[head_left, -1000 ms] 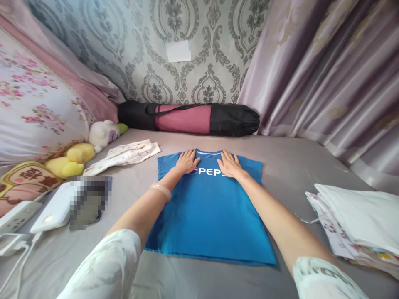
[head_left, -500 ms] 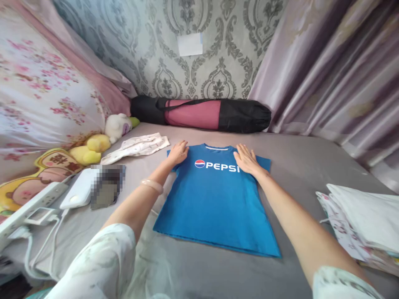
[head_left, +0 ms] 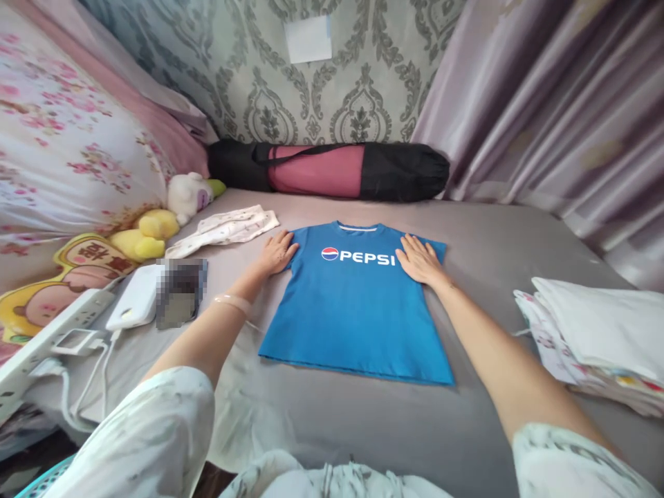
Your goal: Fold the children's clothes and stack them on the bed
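A blue T-shirt (head_left: 353, 311) with a white PEPSI print lies flat, front up, on the grey bed sheet (head_left: 492, 242). My left hand (head_left: 277, 252) rests flat with fingers stretched out at the shirt's left shoulder edge, partly on the sheet. My right hand (head_left: 421, 261) lies flat and open on the shirt's right shoulder, just right of the print. Neither hand holds anything. A pale bangle sits on my left wrist.
A small white patterned garment (head_left: 228, 226) lies left of the shirt. Folded clothes (head_left: 596, 332) are stacked at the right. A rolled pink mat in a black bag (head_left: 332, 169) lies along the wall. Plush toys (head_left: 155, 225), a power bank (head_left: 132, 308) and a power strip (head_left: 46, 339) sit at the left.
Both hands have slid outward from the middle of the chest print to the shirt's shoulders, uncovering the whole print. The camera has pulled back a little.
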Action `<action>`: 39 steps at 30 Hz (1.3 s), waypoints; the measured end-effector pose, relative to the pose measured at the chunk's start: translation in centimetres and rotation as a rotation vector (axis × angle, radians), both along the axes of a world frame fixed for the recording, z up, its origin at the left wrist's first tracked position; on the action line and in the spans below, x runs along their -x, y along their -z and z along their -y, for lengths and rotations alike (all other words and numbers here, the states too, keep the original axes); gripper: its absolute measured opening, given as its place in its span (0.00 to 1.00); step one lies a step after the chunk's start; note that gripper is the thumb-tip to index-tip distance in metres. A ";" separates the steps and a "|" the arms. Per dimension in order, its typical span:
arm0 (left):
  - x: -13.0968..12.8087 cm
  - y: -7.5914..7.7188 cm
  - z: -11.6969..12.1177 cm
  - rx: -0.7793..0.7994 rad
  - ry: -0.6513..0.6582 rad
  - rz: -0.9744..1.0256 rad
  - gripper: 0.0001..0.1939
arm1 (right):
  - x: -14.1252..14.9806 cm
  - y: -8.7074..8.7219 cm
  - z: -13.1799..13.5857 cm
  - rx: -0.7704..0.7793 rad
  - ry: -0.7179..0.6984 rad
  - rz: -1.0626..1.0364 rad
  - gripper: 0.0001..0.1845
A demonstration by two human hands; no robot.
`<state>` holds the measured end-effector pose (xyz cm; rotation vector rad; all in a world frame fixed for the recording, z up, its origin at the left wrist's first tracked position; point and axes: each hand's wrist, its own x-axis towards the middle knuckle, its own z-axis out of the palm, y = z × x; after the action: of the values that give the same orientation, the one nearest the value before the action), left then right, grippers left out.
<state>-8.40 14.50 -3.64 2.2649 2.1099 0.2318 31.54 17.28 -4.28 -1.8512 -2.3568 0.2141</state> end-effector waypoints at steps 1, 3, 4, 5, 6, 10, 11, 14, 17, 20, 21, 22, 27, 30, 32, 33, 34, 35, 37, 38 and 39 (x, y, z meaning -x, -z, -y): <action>-0.1 0.0 0.3 -0.065 -0.031 -0.004 0.28 | -0.1 -0.1 0.0 -0.004 -0.004 -0.050 0.33; -0.1 -0.2 1.3 -0.185 -0.114 -0.006 0.27 | -0.5 -0.3 0.4 -0.079 -0.001 -0.206 0.31; -0.1 -0.3 1.9 -0.226 -0.151 -0.007 0.27 | -0.9 -0.4 0.8 -0.148 0.015 -0.285 0.29; 0.1 -0.4 2.7 -0.247 -0.173 -0.005 0.27 | -1.3 -0.5 1.5 -0.218 0.028 -0.354 0.27; 0.3 -0.6 3.6 -0.254 -0.190 0.004 0.26 | -1.8 -0.7 2.3 -0.262 0.033 -0.408 0.25; 1.4 -1.9 7.7 -0.027 -0.218 0.180 0.25 | -3.7 -2.2 7.9 -0.133 -0.051 -0.487 0.17; 1.6 -2.3 8.8 0.047 -0.215 0.227 0.25 | -4.0 -2.7 9.5 -0.068 -0.084 -0.492 0.17; 1.4 -3.5 12.1 0.210 -0.162 0.383 0.25 | -4.3 -4.7 14.4 0.097 -0.182 -0.509 0.16; 0.1 -4.3 15.0 0.305 -0.144 0.522 0.28 | -4.2 -6.1 18.2 0.231 -0.190 -0.480 0.16; -1.3 -4.8 17.2 0.312 -0.150 0.515 0.29 | -4.5 -6.3 20.7 0.330 -0.243 -0.421 0.19; -1.7 -4.9 17.8 0.303 -0.148 0.488 0.29 | -4.8 -6.1 21.3 0.322 -0.270 -0.402 0.20; -2.1 -5.0 18.2 0.299 -0.139 0.473 0.29 | -5.0 -5.8 21.7 0.300 -0.289 -0.389 0.21; -2.3 -5.0 19.9 0.301 -0.104 0.615 0.36 | -6.0 -3.7 22.0 0.191 -0.316 -0.398 0.17; -1.7 -5.2 20.7 0.361 -0.018 0.786 0.41 | -5.9 -2.8 22.0 0.120 -0.289 -0.434 0.14; -1.3 -5.2 21.1 0.396 0.032 0.856 0.46 | -5.7 -2.6 22.1 0.070 -0.273 -0.431 0.14; -1.1 -5.2 21.3 0.407 0.059 0.868 0.48 | -5.5 -2.6 22.3 0.042 -0.265 -0.422 0.13; -0.9 -5.1 21.3 0.413 0.088 0.865 0.50 | -5.4 -2.7 22.4 0.013 -0.254 -0.410 0.13; -0.6 -5.0 21.4 0.412 0.117 0.849 0.51 | -5.2 -2.8 22.5 -0.011 -0.242 -0.396 0.13; -0.2 -4.7 21.3 0.400 0.166 0.800 0.51 | -4.8 -3.1 22.7 -0.047 -0.224 -0.371 0.13; 0.0 -4.6 21.2 0.392 0.181 0.777 0.50 | -4.6 -3.2 22.8 -0.061 -0.215 -0.360 0.13; 0.1 -4.5 21.1 0.385 0.190 0.761 0.48 | -4.5 -3.4 22.9 -0.072 -0.206 -0.350 0.12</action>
<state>-8.49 -6.63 0.86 1.7439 1.3985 0.5242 36.00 -5.66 -0.92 -1.4028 -2.2691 0.4304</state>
